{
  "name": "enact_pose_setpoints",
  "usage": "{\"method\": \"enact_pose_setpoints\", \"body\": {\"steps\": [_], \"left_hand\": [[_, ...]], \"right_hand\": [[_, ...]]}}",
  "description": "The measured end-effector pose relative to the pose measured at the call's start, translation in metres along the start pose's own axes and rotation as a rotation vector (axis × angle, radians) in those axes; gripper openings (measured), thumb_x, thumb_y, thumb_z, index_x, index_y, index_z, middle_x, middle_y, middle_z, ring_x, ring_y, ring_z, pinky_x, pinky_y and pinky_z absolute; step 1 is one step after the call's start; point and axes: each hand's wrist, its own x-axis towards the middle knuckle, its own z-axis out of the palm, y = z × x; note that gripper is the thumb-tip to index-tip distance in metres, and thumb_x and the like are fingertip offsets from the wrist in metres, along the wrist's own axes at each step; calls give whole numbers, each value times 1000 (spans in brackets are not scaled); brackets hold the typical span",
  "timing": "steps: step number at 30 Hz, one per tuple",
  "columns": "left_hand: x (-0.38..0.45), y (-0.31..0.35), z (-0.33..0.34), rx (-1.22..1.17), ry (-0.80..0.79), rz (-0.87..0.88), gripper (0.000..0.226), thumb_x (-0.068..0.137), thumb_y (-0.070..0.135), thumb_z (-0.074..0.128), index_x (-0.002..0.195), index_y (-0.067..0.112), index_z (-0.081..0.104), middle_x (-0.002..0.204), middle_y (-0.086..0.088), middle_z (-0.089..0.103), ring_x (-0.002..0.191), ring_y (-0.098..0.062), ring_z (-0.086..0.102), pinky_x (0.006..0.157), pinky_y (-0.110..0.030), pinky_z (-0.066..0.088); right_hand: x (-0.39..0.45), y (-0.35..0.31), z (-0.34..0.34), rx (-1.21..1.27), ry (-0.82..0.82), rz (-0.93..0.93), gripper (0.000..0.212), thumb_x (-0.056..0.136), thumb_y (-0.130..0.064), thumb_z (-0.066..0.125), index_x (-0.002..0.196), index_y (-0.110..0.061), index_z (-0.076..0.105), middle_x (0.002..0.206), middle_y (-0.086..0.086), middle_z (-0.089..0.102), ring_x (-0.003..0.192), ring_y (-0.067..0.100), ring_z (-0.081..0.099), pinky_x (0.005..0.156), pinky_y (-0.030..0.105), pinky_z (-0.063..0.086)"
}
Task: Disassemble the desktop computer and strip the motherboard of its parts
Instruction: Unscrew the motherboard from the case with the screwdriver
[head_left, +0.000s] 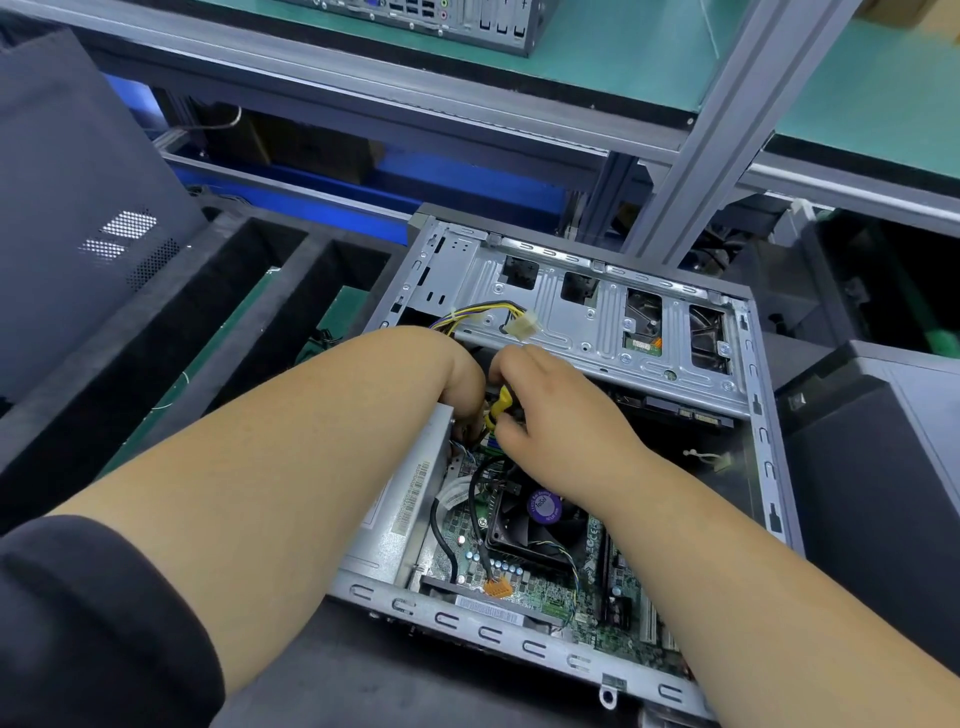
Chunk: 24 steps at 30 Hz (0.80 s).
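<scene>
An open grey desktop case lies on its side before me. Inside it I see the green motherboard with its black CPU fan, an orange connector and a silver power supply. A drive cage spans the top, with a white plug on yellow and black wires lying on it. My right hand grips a yellow-handled tool deep in the case. My left hand reaches down beside it, with its fingertips hidden among the wires next to the power supply.
Black foam dividers and a dark case panel lie to the left. Another dark case stands on the right. A grey aluminium frame post rises behind, and another computer sits on the green shelf above.
</scene>
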Motion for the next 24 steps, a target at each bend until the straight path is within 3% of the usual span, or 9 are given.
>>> {"method": "enact_pose_setpoints", "body": {"steps": [2, 4, 8, 10, 14, 17, 21, 24], "left_hand": [[0, 0, 1, 0, 24, -37, 11, 98, 12, 45, 88, 12, 51, 94, -10, 51, 91, -26, 46, 97, -37, 41], [1, -1, 0, -16, 24, -51, 15, 98, 10, 42, 87, 10, 51, 96, -12, 49, 89, -26, 44, 97, -39, 40], [-1, -1, 2, -39, 12, -18, 30, 99, 15, 46, 123, 0, 57, 110, -13, 52, 98, -22, 43, 108, -43, 36], [-2, -1, 3, -16, 18, -16, 32, 99, 16, 47, 127, 2, 55, 106, -12, 54, 100, -22, 45, 106, -38, 38], [-3, -1, 1, -35, 27, -9, 14, 99, 10, 41, 100, 6, 54, 100, -11, 48, 99, -26, 46, 105, -42, 37], [-8, 2, -1, -92, 76, -28, 13, 98, 10, 42, 89, 11, 52, 82, -7, 49, 89, -27, 48, 96, -41, 41], [-8, 5, 0, -291, -45, -8, 21, 97, 13, 50, 110, 7, 65, 101, -8, 61, 106, -31, 59, 102, -44, 44], [-10, 6, 1, -348, -56, -21, 26, 94, 17, 58, 116, 6, 66, 97, -8, 60, 94, -28, 54, 102, -45, 43]], "right_hand": [[0, 1, 0, -44, 6, 12, 29, 91, -36, 60, 106, -15, 48, 97, 0, 54, 86, 24, 48, 67, 39, 42], [0, 1, 0, -35, 12, 11, 26, 94, -35, 59, 106, -14, 49, 95, 2, 57, 83, 27, 50, 65, 40, 41], [1, 0, 0, 7, -26, -49, 24, 88, -11, 57, 112, -9, 53, 107, 8, 55, 96, 30, 49, 78, 43, 43], [1, 0, 0, -4, -39, -68, 29, 84, -6, 55, 113, -7, 53, 107, 8, 53, 98, 30, 47, 80, 42, 42], [0, 2, 1, -1, 16, -18, 28, 94, -32, 57, 113, -14, 47, 103, 2, 57, 91, 26, 50, 72, 39, 43], [1, 2, 4, -82, 53, 4, 31, 99, -42, 48, 113, -15, 43, 92, 3, 59, 77, 27, 51, 59, 38, 40], [0, 2, 5, 2, 57, 48, 27, 96, -30, 54, 115, -16, 43, 91, 3, 59, 75, 28, 52, 60, 39, 43], [0, 1, 4, 73, 21, 62, 24, 89, -22, 55, 111, -16, 46, 94, 1, 54, 79, 26, 49, 62, 38, 40]]}}
